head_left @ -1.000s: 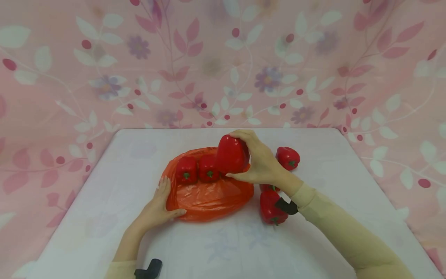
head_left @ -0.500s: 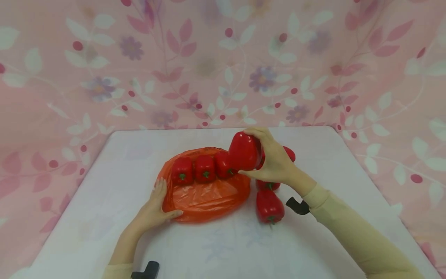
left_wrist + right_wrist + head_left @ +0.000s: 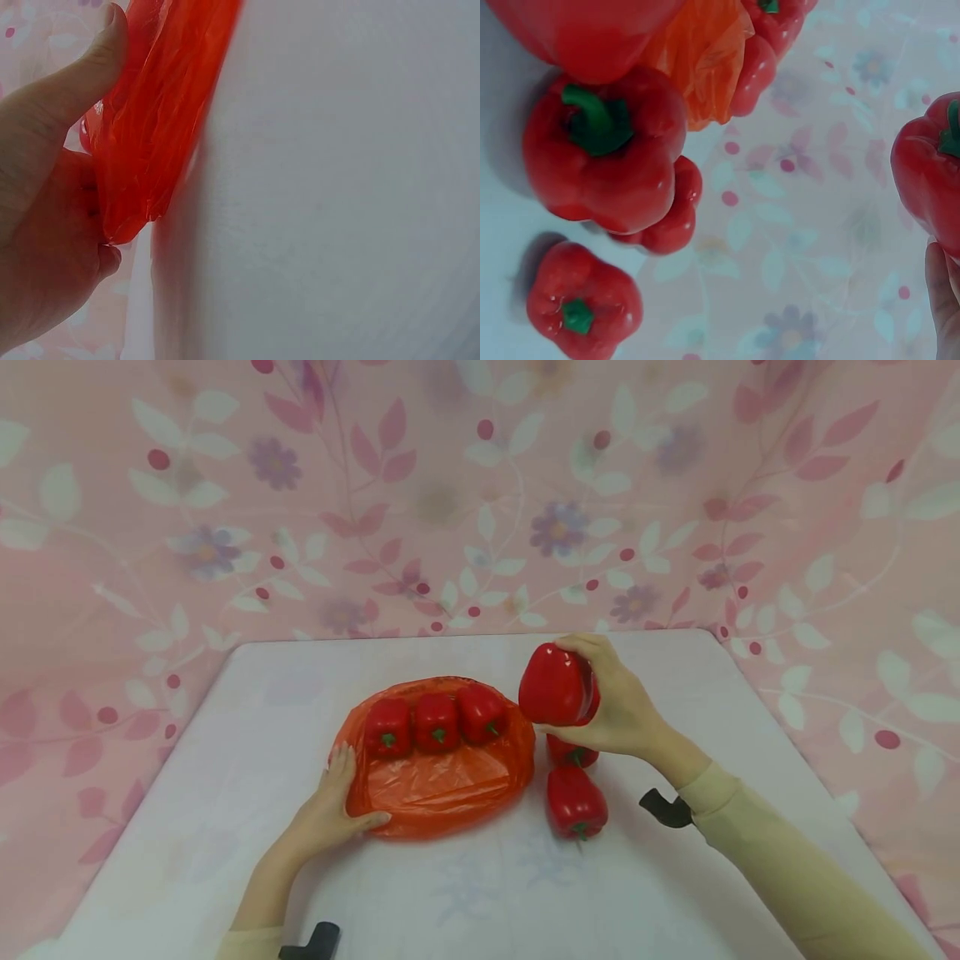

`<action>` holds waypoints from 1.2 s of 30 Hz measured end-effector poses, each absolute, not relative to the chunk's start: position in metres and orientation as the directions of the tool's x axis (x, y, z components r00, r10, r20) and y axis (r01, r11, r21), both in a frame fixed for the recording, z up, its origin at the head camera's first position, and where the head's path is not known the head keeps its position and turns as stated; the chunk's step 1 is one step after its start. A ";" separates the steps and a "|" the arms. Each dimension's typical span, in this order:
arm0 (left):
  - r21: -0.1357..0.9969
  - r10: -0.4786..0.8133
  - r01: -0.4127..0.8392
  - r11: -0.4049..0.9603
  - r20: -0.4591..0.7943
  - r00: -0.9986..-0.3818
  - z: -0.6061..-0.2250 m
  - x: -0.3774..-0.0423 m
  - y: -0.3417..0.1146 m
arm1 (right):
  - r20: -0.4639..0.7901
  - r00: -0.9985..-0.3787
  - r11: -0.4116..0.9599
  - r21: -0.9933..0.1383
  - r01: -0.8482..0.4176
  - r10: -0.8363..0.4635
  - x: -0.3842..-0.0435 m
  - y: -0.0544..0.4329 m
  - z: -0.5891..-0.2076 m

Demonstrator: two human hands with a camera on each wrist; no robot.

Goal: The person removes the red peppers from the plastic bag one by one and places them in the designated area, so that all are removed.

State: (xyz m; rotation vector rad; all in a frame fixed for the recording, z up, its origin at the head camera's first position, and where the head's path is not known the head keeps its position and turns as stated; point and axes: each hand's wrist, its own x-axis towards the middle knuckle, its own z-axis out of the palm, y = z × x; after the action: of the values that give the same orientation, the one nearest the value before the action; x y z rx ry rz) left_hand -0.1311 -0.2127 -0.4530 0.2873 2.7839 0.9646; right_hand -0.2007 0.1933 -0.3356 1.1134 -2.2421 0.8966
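Note:
My right hand (image 3: 618, 710) grips a red bell pepper (image 3: 555, 685), held up beyond the right side of an orange plastic bag (image 3: 442, 777). This pepper also shows at the right edge of the right wrist view. Inside the bag's mouth, three red peppers with green stems lie in a row: a left one (image 3: 388, 727), a middle one (image 3: 436, 722) and a right one (image 3: 482, 714). My left hand (image 3: 333, 797) touches the bag's left side, fingers spread along it and thumb at the front. In the left wrist view the thumb lies against the plastic.
Right of the bag, a red pepper (image 3: 575, 802) lies on the white table (image 3: 480, 893). Another pepper (image 3: 573, 753) sits behind it, partly covered by my right hand. A smaller-looking pepper (image 3: 585, 300) shows in the right wrist view. A pink floral cloth (image 3: 450, 485) hangs behind.
My right hand has moved right with its pepper, from over the bag to beyond its right side. The bag's right-hand pepper has come into full view. My left hand stays at the bag.

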 end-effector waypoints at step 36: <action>0.623 0.240 0.123 0.773 -0.107 -0.965 -0.452 -0.130 -0.210 | 0.605 -0.643 0.603 -0.311 -0.734 -0.470 -0.184 0.251 -0.357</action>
State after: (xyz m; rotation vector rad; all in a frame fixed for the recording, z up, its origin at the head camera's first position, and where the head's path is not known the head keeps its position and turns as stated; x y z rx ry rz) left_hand -0.1301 -0.2100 -0.4521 0.2877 2.7862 0.9597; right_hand -0.1841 0.2513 -0.3565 0.9558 -2.3636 0.7583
